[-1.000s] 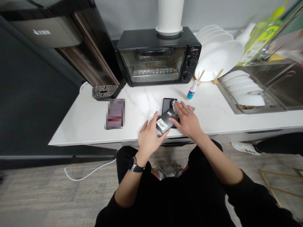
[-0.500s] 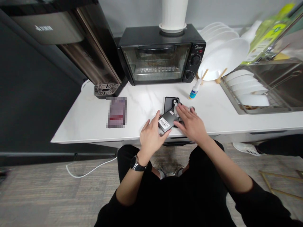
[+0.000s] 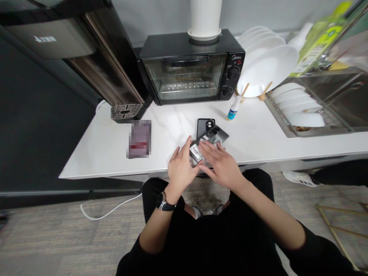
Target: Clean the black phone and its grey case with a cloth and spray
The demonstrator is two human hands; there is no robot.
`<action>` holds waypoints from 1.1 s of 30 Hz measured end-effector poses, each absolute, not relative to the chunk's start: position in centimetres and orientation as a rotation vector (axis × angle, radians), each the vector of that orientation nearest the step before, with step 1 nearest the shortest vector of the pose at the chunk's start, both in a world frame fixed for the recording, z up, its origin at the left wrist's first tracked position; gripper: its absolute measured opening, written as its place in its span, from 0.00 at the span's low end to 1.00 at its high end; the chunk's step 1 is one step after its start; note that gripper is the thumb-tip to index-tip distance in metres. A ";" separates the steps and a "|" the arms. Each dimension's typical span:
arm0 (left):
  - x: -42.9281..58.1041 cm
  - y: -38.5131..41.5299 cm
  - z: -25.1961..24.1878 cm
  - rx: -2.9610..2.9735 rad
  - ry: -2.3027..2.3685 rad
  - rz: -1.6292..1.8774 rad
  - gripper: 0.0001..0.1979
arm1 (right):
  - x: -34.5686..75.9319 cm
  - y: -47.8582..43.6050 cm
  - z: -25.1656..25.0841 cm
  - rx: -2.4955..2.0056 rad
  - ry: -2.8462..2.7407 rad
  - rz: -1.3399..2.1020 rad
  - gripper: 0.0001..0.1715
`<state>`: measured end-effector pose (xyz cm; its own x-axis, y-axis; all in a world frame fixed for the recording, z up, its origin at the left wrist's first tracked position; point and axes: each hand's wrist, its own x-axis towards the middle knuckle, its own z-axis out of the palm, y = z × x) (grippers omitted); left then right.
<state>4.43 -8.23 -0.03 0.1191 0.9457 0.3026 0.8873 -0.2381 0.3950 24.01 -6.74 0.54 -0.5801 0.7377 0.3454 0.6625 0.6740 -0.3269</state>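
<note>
A grey phone (image 3: 221, 134) lies tilted, its back with camera lenses and a white barcode label facing up. My left hand (image 3: 181, 168) grips its near left end between thumb and fingers. Laid over the phone's back, my right hand (image 3: 222, 165) presses a thin white tissue (image 3: 202, 141) with nearly straight fingers; most of the tissue is hidden under them. Partly beneath the phone is a black phone case (image 3: 202, 126) with camera cutouts. A small spray bottle (image 3: 232, 110) with a blue label stands farther back to the right.
A blurred-out purple item (image 3: 140, 138) lies left on the white counter (image 3: 94, 157). Behind are a drink dispenser (image 3: 115, 73) and a toaster oven (image 3: 189, 78) bearing a white pot (image 3: 205, 19). White plates (image 3: 267, 73) and a sink (image 3: 339, 128) are to the right.
My right hand has slid with the tissue down-left along the phone, from the camera end towards the label, uncovering the lenses. My left hand keeps its hold.
</note>
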 end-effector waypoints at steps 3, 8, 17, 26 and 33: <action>4.8 -8.2 0.4 2.250 1.874 0.808 0.48 | 27.1 -3.5 0.1 -1.322 -2.309 0.117 0.40; 5.0 -8.2 0.7 2.247 1.874 0.818 0.47 | 25.5 -0.4 -0.1 -1.447 -2.184 0.088 0.47; 4.2 -8.2 -0.3 2.285 1.849 0.744 0.48 | 21.0 -7.7 0.7 -0.985 -2.508 0.237 0.45; 5.0 -8.1 0.7 2.263 1.883 0.807 0.47 | 26.3 -0.4 -0.1 -1.379 -2.234 0.066 0.45; 4.3 -8.1 -0.3 2.290 1.848 0.769 0.48 | 20.0 -6.6 0.6 -1.040 -2.461 0.226 0.46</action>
